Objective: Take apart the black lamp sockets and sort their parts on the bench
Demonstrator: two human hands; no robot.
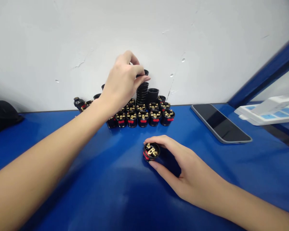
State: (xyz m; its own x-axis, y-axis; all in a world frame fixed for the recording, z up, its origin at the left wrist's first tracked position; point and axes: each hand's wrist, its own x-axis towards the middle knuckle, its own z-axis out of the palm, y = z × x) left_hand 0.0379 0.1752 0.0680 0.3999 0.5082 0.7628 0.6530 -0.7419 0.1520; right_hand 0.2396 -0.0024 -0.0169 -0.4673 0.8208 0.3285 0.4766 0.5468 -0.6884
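My left hand (pixel 125 77) reaches to the back of the table and pinches a black ring-shaped cap (pixel 146 72) between thumb and fingers. Directly below it rises a stack of similar black caps (pixel 142 93). Nearer to me, my right hand (pixel 183 163) grips a round black plug connector (pixel 151 152) by its sides, low over or on the table. Brass terminals show in its upward-facing opening, and a red tab is on its side. Rows of matching plug connectors (pixel 143 118) stand behind it, some hidden by my left arm.
A phone (pixel 223 123) lies on the blue table (pixel 106 192) at the right. Beyond it are a white tray (pixel 267 117) with blue patches and a blue metal post (pixel 262 70). A dark object (pixel 3 115) sits far left. The white wall (pixel 207 41) closes off the back.
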